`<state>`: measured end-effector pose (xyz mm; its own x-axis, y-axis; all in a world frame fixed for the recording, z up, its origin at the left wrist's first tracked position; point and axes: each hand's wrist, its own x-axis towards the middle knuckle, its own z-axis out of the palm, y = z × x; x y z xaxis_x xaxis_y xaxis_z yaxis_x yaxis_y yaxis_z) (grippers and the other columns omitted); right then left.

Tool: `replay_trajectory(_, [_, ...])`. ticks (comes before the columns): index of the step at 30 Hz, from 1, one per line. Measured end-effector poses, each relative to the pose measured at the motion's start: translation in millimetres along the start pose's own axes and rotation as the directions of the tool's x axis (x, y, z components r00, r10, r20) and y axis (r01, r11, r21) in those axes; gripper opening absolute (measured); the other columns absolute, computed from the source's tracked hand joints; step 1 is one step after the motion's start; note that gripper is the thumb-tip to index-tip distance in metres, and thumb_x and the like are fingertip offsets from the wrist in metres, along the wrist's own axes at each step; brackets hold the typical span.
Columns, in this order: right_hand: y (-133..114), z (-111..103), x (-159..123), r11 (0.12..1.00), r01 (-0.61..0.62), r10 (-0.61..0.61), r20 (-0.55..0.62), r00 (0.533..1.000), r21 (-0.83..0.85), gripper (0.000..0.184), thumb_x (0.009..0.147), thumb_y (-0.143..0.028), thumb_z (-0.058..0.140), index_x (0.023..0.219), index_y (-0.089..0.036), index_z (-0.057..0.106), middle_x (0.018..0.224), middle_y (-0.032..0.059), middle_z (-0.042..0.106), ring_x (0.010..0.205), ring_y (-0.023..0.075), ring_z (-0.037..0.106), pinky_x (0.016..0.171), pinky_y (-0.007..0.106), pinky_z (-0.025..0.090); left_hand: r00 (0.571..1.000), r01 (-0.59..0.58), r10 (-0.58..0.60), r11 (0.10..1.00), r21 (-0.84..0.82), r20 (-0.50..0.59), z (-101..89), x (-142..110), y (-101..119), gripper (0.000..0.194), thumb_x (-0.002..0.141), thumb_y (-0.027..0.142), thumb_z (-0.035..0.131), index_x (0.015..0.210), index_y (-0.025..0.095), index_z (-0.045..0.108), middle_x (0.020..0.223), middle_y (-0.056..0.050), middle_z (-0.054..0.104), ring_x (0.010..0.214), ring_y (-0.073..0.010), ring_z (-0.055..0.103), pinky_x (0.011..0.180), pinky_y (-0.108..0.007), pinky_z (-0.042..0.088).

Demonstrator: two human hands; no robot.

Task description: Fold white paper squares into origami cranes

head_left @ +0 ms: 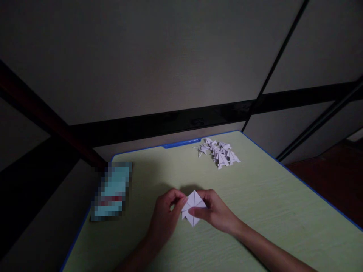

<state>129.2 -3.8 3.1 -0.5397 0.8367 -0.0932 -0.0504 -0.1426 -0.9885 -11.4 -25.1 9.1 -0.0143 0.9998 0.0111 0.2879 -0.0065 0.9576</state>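
Note:
A white sheet of folded paper (193, 221), diamond-shaped with creases meeting near its middle, is held between both hands above the table. My left hand (167, 211) pinches its left corner between thumb and fingers. From the right, my right hand (217, 211) grips it, the thumb lying across the front and the fingers behind. A small pointed flap sticks out at the paper's lower left. The fingers behind the paper are partly hidden.
Several white folded-paper figures (222, 155) lie in a cluster at the table's back right. A pixelated light-blue item (113, 190) rests at the left edge. The pale green table (272, 211) has a blue rim; behind it stand dark-banded panels (170, 68).

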Motion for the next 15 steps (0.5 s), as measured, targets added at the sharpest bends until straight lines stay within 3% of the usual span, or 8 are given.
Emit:
replay_trajectory(9, [0.0,5.2,-1.8,0.998,-0.008,0.010,-0.022,1.000,0.067,0.020,0.063,-0.028,0.061,0.063,-0.008,0.060,0.054,-0.0008,0.054,0.047,0.0068,0.043,0.046,0.018,0.032,0.994,-0.051,0.059,0.994,0.095,-0.091,1.8,-4.8,-0.5,0.011,0.069,0.020,0.050,0.059,0.015,0.053,0.055,0.001,0.055,0.055,-0.0123,0.051,0.053,-0.021,0.039])
replay_trajectory(15, [-0.1,4.0,-1.0,0.998,-0.032,0.034,-0.044,0.998,0.047,0.026,0.062,-0.032,0.062,0.062,-0.007,0.060,0.054,0.0008,0.054,0.046,0.0080,0.044,0.045,0.020,0.032,0.997,-0.008,0.012,0.999,0.053,-0.079,3.8,-6.2,-0.6,0.014,0.071,0.022,0.048,0.059,0.015,0.051,0.052,0.002,0.051,0.053,-0.0111,0.048,0.050,-0.020,0.036])
